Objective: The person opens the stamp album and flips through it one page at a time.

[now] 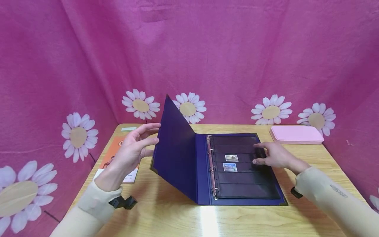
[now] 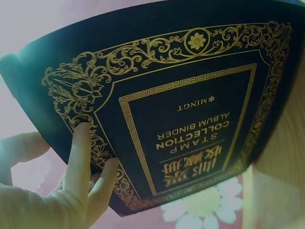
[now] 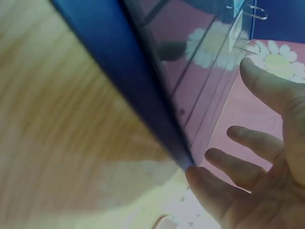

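A dark blue stamp album binder (image 1: 204, 194) lies on the table with its front cover (image 1: 177, 151) tilted up. In the left wrist view the cover's outer face (image 2: 190, 114) has gold ornament and lettering. My left hand (image 1: 134, 144) supports the cover's free edge, fingers extended against the outer face. Black pocket pages (image 1: 237, 191) sit on the metal rings (image 1: 212, 168). Two small stamps, an upper stamp (image 1: 231, 158) and a lower stamp (image 1: 230, 167), are in the pockets. My right hand (image 1: 275, 156) is at the page's right edge, fingers spread, holding nothing.
An orange and white booklet (image 1: 130, 177) lies at the left, partly behind my left hand. A pale green strip (image 1: 128, 129) is near the far left corner. At the back right is a pink case (image 1: 297, 135). Pink daisy-patterned cloth (image 1: 222, 65) surrounds the wooden table (image 1: 242, 220).
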`<state>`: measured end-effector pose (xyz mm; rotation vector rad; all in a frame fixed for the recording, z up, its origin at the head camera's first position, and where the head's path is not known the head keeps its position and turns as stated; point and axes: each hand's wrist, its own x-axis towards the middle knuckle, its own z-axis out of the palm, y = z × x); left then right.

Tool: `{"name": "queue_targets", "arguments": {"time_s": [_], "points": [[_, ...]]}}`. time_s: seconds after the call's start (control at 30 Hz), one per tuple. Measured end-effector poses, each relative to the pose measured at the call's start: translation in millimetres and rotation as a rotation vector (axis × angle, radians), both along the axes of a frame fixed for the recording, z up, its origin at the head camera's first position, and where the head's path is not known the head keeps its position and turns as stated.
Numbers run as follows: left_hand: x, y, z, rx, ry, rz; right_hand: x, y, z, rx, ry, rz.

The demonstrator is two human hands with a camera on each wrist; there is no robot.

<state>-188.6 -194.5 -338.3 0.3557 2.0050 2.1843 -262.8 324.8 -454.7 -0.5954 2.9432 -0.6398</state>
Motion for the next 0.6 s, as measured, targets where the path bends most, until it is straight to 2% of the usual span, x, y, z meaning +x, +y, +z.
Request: {"name": "queue_targets", "arguments": {"time_s": [0.1, 0.2, 0.33, 0.4, 0.6], "points": [[0.0, -13.0, -7.5, 0.013, -0.015, -0.011, 2.2, 6, -4.4, -0.013, -0.038, -0.029], [0.2, -26.1, -15.5, 0.008, -0.017, -0.022, 4.1, 10, -8.5, -0.006, -0.023, -0.037], [-1.0, -42.9, -26.3, -0.045, -0.034, -0.01, 5.0, 14, -12.0, 0.011, 0.005, -0.058], [-2.8, -51.0, -33.0, -0.117, -0.049, 0.01, 4.7, 16, -12.6, 0.019, 0.003, -0.075], [-9.2, -71.4, -61.8, -0.442, -0.09, 0.048, 5.9, 24, -11.0, 0.038, -0.006, -0.094]]}}
